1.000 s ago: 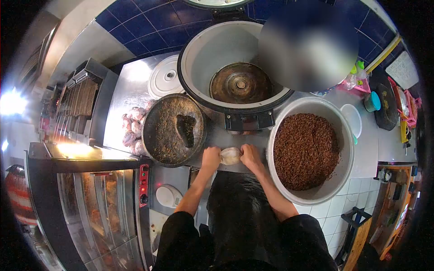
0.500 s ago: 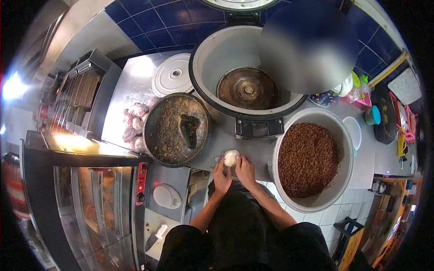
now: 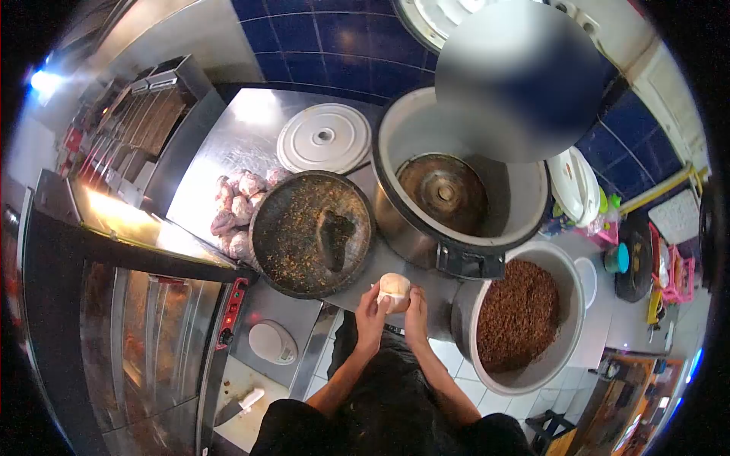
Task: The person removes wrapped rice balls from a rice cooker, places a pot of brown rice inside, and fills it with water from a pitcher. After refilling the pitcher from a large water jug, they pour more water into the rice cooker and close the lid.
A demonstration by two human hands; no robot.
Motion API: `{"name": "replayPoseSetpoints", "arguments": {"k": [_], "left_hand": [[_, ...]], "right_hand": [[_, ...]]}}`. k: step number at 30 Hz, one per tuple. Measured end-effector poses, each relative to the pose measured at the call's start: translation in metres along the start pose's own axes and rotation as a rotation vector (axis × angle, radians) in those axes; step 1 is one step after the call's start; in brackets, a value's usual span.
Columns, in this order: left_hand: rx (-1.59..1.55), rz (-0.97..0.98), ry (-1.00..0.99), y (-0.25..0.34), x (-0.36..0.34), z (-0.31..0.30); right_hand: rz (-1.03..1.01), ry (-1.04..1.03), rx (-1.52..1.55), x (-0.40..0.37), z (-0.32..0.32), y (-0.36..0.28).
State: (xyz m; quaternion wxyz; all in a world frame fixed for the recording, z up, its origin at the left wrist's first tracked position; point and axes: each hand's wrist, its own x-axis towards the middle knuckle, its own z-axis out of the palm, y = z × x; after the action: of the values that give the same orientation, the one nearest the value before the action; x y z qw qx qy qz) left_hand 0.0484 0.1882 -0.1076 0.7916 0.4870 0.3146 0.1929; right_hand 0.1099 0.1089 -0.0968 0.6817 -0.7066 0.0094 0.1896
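A round, pale bun-like item (image 3: 395, 284), partly in a white wrapping, is held up between both hands at the front edge of the steel counter. My left hand (image 3: 370, 315) is closed on its left side, with the fingertips at the white wrapping. On the right side, my right hand (image 3: 416, 313) presses its fingers against it. Just behind and to the left lies a wide dark stone mortar (image 3: 293, 228) with brown crumbs and a dark pestle (image 3: 334, 239) in it.
A large open cooker (image 3: 414, 247) stands behind. At right is a pot (image 3: 465, 323) of brown grains (image 3: 517, 315). Wrapped bundles (image 3: 237, 205) and a round lid (image 3: 324, 138) lie at left. A scale (image 3: 271, 342), a knife (image 3: 239, 405) and a glass display case (image 3: 144, 342) are front left.
Both hands have lifted the pale item slightly off the counter, and its white wrapping now shows below it. The view has shifted, with the cooker and mortar appearing further right.
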Motion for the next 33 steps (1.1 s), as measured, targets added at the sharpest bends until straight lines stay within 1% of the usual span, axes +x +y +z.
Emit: {"name": "replayPoseSetpoints", "arguments": {"k": [1, 2, 3, 5, 6, 7, 9, 12, 13, 14, 15, 17, 19, 20, 21, 23, 24, 25, 26, 27, 28, 29, 30, 31, 33], "left_hand": [[0.065, 0.114, 0.015, 0.015, 0.0, 0.0], [0.144, 0.252, 0.055, 0.03, 0.002, 0.002], [0.138, 0.267, 0.086, 0.04, 0.006, -0.001], [0.034, 0.203, 0.06, 0.064, 0.016, -0.011], [0.022, 0.188, 0.077, 0.087, 0.018, -0.014], [0.063, 0.275, 0.082, 0.096, 0.027, -0.022], [0.036, 0.318, 0.123, 0.111, 0.045, -0.044], [-0.075, 0.444, 0.198, 0.137, 0.071, -0.072], [-0.081, 0.455, 0.215, 0.148, 0.079, -0.082], [-0.081, 0.433, 0.3, 0.162, 0.086, -0.092], [-0.079, 0.404, 0.377, 0.173, 0.094, -0.102], [-0.147, 0.443, 0.428, 0.183, 0.117, -0.128], [-0.221, 0.459, 0.506, 0.201, 0.135, -0.142], [-0.246, 0.451, 0.538, 0.208, 0.144, -0.152], [-0.21, 0.475, 0.562, 0.194, 0.161, -0.175], [-0.321, 0.414, 0.672, 0.217, 0.172, -0.187], [-0.304, 0.407, 0.654, 0.216, 0.177, -0.195], [-0.32, 0.399, 0.712, 0.211, 0.184, -0.204], [-0.338, 0.391, 0.771, 0.204, 0.193, -0.214], [-0.328, 0.381, 0.759, 0.192, 0.202, -0.224], [-0.253, 0.394, 0.773, 0.178, 0.209, -0.234], [-0.181, 0.403, 0.791, 0.167, 0.21, -0.239], [-0.122, 0.313, 0.854, 0.167, 0.205, -0.238], [-0.123, 0.303, 0.856, 0.167, 0.203, -0.234], [-0.181, 0.29, 0.88, 0.181, 0.195, -0.22]], "right_hand": [[-0.007, 0.025, -0.083, -0.002, 0.011, -0.018], [-0.022, 0.016, -0.149, -0.002, 0.022, -0.023], [-0.03, -0.018, -0.155, -0.003, 0.036, -0.041], [-0.129, -0.077, 0.008, -0.003, 0.07, -0.073], [-0.105, -0.098, 0.078, -0.001, 0.087, -0.075], [-0.108, -0.149, 0.078, 0.001, 0.105, -0.08], [-0.131, -0.131, 0.005, 0.005, 0.143, -0.097], [-0.196, -0.287, 0.012, 0.026, 0.197, -0.097], [-0.229, -0.322, 0.004, 0.03, 0.213, -0.097], [-0.297, -0.344, -0.058, 0.032, 0.233, -0.11], [-0.316, -0.385, -0.138, 0.039, 0.252, -0.119], [-0.326, -0.485, -0.191, 0.054, 0.294, -0.129], [-0.25, -0.63, -0.213, 0.086, 0.34, -0.113], [-0.164, -0.702, -0.203, 0.101, 0.365, -0.104], [-0.075, -0.773, -0.19, 0.115, 0.388, -0.093], [-0.031, -0.961, -0.208, 0.135, 0.426, -0.077], [0.088, -0.988, -0.202, 0.14, 0.442, -0.068], [0.031, -0.987, -0.197, 0.143, 0.457, -0.054], [-0.055, -1.003, -0.289, 0.149, 0.471, -0.038], [-0.137, -1.02, -0.388, 0.15, 0.479, -0.03], [-0.2, -1.022, -0.39, 0.149, 0.483, -0.019], [-0.186, -1.018, -0.393, 0.146, 0.486, -0.015], [-0.263, -0.966, -0.473, 0.142, 0.487, -0.016], [-0.342, -0.914, -0.551, 0.138, 0.489, -0.018], [-0.302, -0.925, -0.565, 0.133, 0.486, -0.022]]}}
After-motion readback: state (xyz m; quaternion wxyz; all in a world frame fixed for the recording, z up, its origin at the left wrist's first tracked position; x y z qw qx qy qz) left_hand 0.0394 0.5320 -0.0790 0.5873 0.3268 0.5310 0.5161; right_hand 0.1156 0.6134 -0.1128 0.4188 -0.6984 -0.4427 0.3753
